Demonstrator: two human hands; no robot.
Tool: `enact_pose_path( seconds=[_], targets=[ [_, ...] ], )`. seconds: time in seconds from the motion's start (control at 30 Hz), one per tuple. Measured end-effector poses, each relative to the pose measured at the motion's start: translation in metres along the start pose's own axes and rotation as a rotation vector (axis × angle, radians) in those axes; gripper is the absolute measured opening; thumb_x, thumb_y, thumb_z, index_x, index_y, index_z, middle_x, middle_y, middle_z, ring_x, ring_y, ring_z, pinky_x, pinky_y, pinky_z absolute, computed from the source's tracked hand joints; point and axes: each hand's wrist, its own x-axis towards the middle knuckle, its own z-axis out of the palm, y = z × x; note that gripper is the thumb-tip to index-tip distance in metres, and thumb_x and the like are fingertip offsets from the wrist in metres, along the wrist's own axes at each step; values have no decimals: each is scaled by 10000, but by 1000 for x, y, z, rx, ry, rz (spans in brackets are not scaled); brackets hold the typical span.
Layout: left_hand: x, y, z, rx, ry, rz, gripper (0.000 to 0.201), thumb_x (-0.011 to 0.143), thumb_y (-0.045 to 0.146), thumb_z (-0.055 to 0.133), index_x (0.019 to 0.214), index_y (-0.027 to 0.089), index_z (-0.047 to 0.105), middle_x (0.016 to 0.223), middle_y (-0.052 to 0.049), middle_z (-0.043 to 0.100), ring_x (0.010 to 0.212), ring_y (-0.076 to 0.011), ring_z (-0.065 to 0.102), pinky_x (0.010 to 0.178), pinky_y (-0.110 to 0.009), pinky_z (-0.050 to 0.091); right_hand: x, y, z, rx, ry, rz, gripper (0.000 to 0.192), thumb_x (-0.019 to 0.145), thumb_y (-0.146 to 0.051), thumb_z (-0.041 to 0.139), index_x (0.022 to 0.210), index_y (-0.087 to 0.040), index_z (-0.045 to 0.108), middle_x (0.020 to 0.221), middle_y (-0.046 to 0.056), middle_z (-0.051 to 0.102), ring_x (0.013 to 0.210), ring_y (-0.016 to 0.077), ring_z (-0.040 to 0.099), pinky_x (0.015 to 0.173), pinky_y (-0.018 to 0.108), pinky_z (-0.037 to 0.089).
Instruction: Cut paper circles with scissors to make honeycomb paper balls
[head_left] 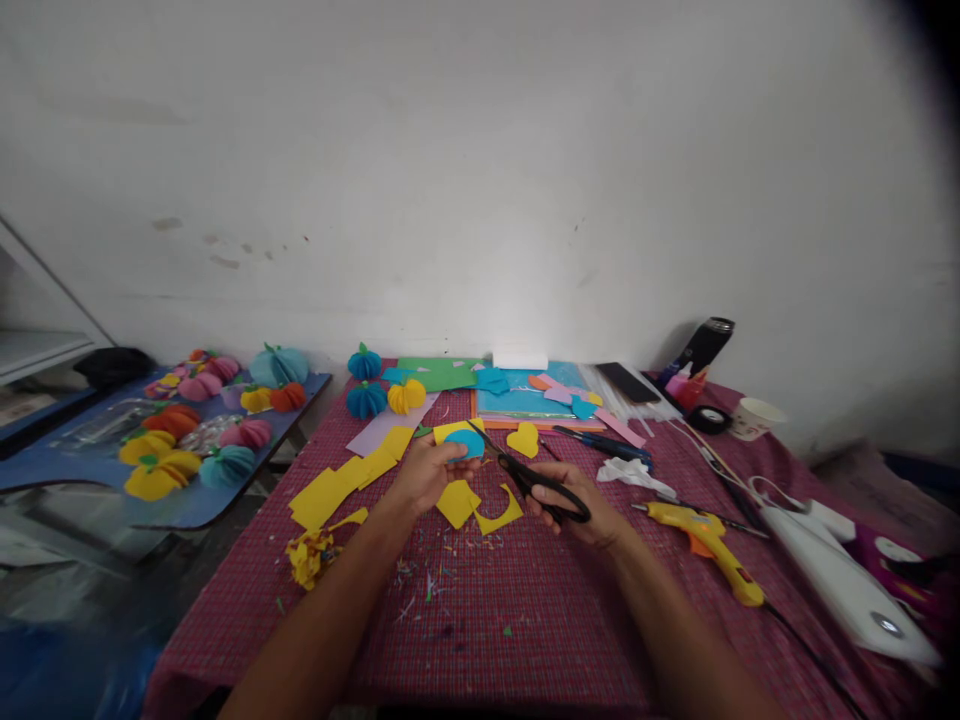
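Observation:
My left hand (426, 474) pinches a round blue paper piece (468, 442) together with a yellow paper sheet (444, 434) behind it. In my right hand (589, 508) is a pair of black-handled scissors (531, 477), its fingers in the loops. The blades point left, close to the edge of the held paper; whether they touch it I cannot tell. Below lie a yellow square (456, 504) and a curved yellow offcut (501, 512). A rounded yellow cutout (523, 440) rests just beyond the scissors.
Yellow paper strips (330, 493) and a crumpled yellow heap (307, 558) lie left. A yellow glue gun (709, 545), paper cup (756, 418) and black bottle (707, 345) stand or lie right. Folded-paper pumpkins (366, 400) sit at the back left and on a blue side table (172, 510).

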Motion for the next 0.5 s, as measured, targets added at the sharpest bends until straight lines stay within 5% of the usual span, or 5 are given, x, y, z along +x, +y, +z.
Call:
enact_pose_path(
  seconds=[0.5],
  targets=[
    [0,0,1,-5,13,2,268,600,213,783,815,124,650,755,-80,713,625,-211,692,570,-295,517,0,3,-3,-21,6,-4,343,799,-436,708,916,-121,639,657,-1,580,454,65,478,369,156,355]
  ],
)
